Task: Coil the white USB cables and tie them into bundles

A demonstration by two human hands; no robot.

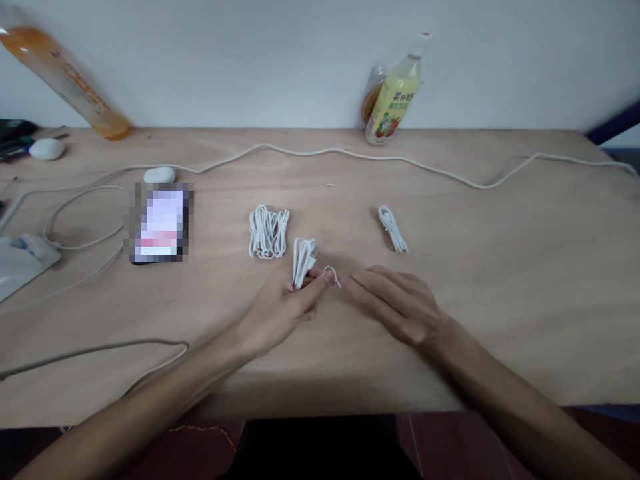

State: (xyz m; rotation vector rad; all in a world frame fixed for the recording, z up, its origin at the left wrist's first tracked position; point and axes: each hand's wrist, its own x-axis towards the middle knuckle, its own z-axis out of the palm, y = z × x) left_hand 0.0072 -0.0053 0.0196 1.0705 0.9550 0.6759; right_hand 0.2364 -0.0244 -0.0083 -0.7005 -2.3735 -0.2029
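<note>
My left hand (287, 303) is closed on a coiled white cable (303, 259), whose loops stick up past the fingers. From between the left thumb and forefinger a thin white twist tie (330, 269) curves out to the right. Its far end comes right up to the fingertips of my right hand (395, 300). Those right fingers are pressed together, slightly blurred, and whether they grip the tie's tip is hidden. Just beyond the left hand lie several coiled white cables (269, 231) side by side. Another bundled white cable (393, 229) lies alone past the right hand.
A phone (161, 223) and a white earbud case (159, 175) lie at left. A long white cord (350, 153) crosses the back of the table. An orange drink bottle (70, 87) and a yellow one (395, 97) stand by the wall. A grey cable (100, 348) lies front left.
</note>
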